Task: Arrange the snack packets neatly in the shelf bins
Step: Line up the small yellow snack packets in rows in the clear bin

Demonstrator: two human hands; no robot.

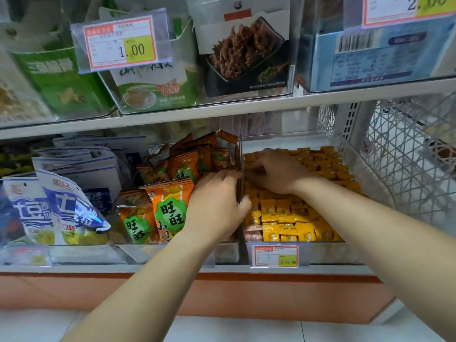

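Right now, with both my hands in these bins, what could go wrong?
The left hand grips the clear divider; tugging it could tip the orange packets heaped against it into the yellow bin. The right hand lies on the loose yellow packets, so a careless sweep might push some over the front edge. The blue-and-white bags slump forward and may slide out if jolted.

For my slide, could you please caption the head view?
The left hand grips the divider; the right hand reaches into yellow packets.
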